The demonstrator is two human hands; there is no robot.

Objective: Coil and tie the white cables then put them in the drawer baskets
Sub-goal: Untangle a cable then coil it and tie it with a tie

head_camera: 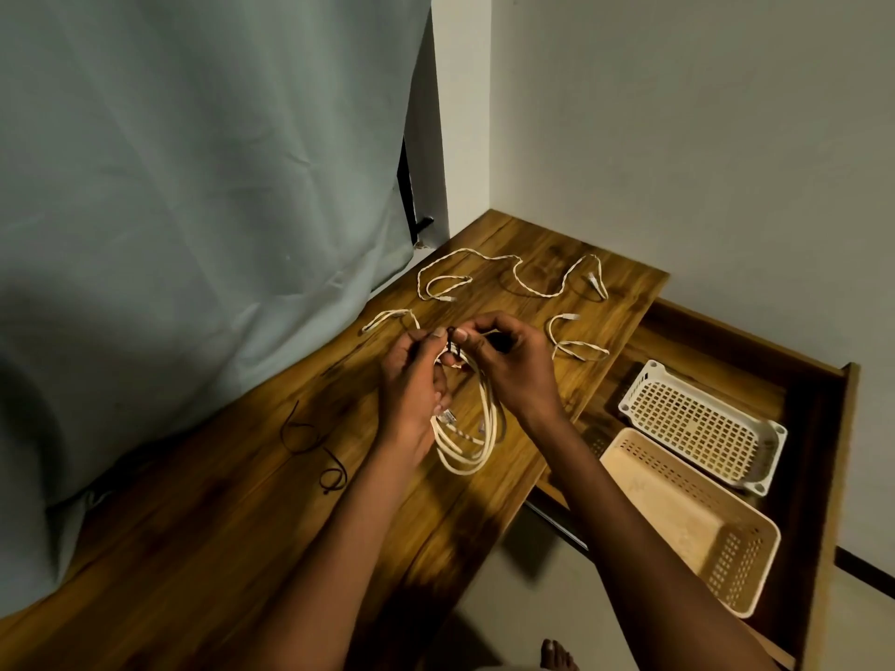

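Note:
A coiled white cable (467, 445) hangs in loops above the wooden table (242, 525), held at its top by both hands. My left hand (411, 380) grips the bundle while its fingertips pinch a thin black tie (453, 343). My right hand (513, 365) pinches the other end of that tie. A long loose white cable (523, 278) lies spread at the back of the table. Two shorter white pieces, one cable piece (390, 318) on the left and another cable piece (571, 339) on the right, lie beside my hands.
Two black ties (315, 450) lie on the table to the left. An open drawer (823, 428) at the right holds a white basket (702, 423) and a beige basket (687, 520). A grey curtain (193, 210) hangs behind. A bare foot (557, 656) shows below.

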